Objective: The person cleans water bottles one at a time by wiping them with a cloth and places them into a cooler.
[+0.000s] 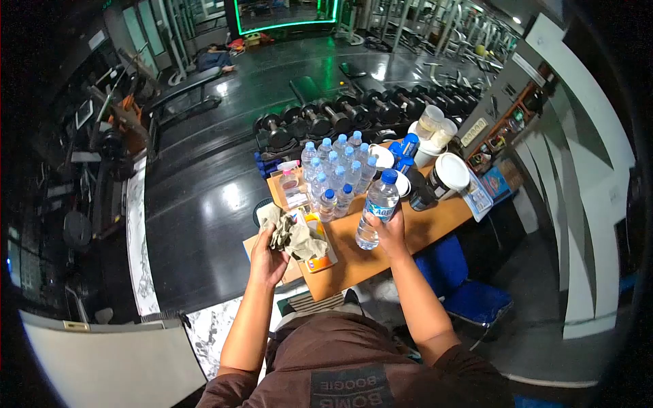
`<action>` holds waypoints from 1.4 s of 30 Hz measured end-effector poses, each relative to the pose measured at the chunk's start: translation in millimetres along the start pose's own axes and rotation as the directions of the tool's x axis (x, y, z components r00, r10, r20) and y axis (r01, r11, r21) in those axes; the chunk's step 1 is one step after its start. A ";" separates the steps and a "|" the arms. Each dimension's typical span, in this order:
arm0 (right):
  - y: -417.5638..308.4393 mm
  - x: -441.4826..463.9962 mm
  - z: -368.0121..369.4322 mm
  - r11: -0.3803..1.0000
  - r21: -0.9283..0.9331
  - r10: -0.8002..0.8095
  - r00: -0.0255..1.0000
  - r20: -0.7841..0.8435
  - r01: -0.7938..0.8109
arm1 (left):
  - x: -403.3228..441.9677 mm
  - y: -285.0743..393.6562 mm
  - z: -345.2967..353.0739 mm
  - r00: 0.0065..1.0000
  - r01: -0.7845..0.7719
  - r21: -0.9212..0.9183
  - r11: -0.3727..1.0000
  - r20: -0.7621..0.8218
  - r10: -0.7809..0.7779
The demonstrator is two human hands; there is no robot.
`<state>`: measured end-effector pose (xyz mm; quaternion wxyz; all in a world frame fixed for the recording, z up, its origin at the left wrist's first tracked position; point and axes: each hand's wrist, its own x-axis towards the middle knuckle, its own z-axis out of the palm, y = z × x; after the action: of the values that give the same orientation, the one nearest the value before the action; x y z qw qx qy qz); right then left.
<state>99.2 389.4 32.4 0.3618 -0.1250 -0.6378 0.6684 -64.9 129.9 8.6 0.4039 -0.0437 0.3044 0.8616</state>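
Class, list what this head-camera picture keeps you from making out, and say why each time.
All in the head view:
- Label on the held bottle: partly covered by the right hand.
- Full front of the orange-and-white box: hidden behind the crumpled cloth in the left hand.
- Rear bottles' bases: behind the front ones.
- White cabinet's lower part: cut off by the bottom edge.

A gym: a long rack of dumbbells (340, 115) beyond the tabletop (354, 262), exercise machines (442, 30) at far right.
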 end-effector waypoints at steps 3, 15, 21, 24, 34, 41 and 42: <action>-20.5 -14.8 36.3 0.998 0.056 -0.004 1.000 0.007 0.004 | 2.0 26.3 10.6 0.991 -0.037 0.008 0.999 0.130 0.035; -22.4 -77.1 100.3 0.994 0.024 0.101 0.985 0.143 -0.106 | 6.9 73.6 67.6 0.952 -0.127 0.188 0.974 0.298 0.067; -13.2 -76.5 117.8 0.999 -0.039 0.025 0.988 0.154 -0.019 | -14.4 63.5 112.5 0.862 -0.400 0.269 0.876 0.436 0.259; -19.9 -69.7 119.3 0.998 -0.007 0.062 0.982 0.179 -0.061 | -15.7 58.3 118.6 0.793 -0.507 0.370 0.779 0.554 0.254; -20.8 -59.8 99.0 0.994 -0.013 0.110 0.956 0.273 -0.110 | -18.1 64.9 148.6 0.689 -0.649 0.665 0.369 0.719 -0.085; -25.4 -51.3 88.6 0.994 -0.021 0.107 0.962 0.250 -0.105 | -23.9 38.2 161.7 0.692 -0.708 0.704 0.054 0.676 0.253; -26.3 -53.7 86.5 0.991 -0.017 0.133 0.958 0.253 -0.133 | -24.1 34.0 161.9 0.672 -0.722 0.690 0.049 0.683 0.285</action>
<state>91.4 287.0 54.7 0.2319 -0.0810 -0.6688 0.7017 -45.7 187.8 164.3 0.0551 0.4765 0.6606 0.5775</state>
